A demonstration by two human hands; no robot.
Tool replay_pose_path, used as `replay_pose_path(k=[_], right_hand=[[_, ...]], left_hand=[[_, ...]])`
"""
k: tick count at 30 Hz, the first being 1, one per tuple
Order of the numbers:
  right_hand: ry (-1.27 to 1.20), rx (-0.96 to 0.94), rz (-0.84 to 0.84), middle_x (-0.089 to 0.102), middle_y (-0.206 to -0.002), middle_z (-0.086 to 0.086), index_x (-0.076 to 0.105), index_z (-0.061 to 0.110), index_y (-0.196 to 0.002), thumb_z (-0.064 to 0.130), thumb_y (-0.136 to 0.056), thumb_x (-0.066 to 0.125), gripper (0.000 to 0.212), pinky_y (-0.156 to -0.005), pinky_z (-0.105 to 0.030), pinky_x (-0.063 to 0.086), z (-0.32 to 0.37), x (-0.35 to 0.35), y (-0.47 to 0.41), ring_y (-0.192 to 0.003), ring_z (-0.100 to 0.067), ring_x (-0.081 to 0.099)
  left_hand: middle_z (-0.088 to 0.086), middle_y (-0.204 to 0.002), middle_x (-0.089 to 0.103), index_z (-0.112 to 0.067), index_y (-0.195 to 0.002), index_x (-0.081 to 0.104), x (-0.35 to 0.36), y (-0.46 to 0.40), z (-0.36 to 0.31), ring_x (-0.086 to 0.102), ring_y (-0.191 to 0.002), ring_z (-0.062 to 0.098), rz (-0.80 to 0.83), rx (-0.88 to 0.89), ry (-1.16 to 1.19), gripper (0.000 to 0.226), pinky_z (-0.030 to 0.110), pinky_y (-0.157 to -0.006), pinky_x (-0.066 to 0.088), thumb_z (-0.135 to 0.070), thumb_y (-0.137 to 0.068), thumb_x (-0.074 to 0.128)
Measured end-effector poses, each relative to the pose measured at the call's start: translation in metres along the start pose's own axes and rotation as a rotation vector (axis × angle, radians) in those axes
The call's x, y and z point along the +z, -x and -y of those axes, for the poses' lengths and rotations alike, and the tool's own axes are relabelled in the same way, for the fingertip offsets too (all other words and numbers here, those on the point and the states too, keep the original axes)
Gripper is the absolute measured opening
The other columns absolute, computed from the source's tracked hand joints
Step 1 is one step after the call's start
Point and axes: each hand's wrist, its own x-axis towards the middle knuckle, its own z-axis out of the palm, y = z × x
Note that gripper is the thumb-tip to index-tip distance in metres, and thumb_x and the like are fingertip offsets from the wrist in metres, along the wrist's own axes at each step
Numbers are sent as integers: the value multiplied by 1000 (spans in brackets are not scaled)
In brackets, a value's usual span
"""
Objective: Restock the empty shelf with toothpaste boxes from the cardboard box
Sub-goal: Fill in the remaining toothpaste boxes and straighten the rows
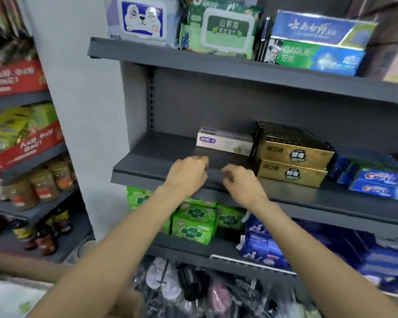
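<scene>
The white toothpaste box [224,143] lies on the grey shelf [152,154], touching the gold boxes [292,157] at its right. In front of it we hold our left hand [187,174] and right hand [239,182] at the shelf's edge, fingers loosely curled, both empty.

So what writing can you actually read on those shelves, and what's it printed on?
"DARLIE 好来": green and blue toothpaste box, top shelf.
"山茶油": green wipes pack; "80" at its corner.
"80": dog-face wipes pack.
"可立克": gold boxes, middle shelf.
White toothpaste box, blue box, red cartons: too blurred.
</scene>
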Motion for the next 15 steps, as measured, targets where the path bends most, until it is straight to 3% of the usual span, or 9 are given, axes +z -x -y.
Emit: replay_pose_path(k=[6,10,15], right_hand=[[-123,-55,90,69,-107,-12,65,22,-111,16,-88,51,27,-84,-39,51,39,33,103,-103,-31,62],[-144,-122,221,69,-108,-10,65,21,-112,18,-89,51,27,-83,-40,52,76,76,156,-102,-30,62],[-147,-184,379,69,-106,-4,64,22,-113,19,-93,47,27,-77,-41,55,130,138,205,-97,-25,65]], left_hand=[[10,-102,67,-13,-103,60,-12,133,3,61,-98,32,38,-130,80,19,38,-77,48,-21,-91,48],[11,-101,65,-13,-106,60,-10,216,30,60,-95,32,105,-242,122,20,40,-72,51,-21,-92,48],[13,-99,65,-12,-104,59,-5,307,85,60,-94,34,214,-404,55,20,37,-66,44,-24,-95,46]])
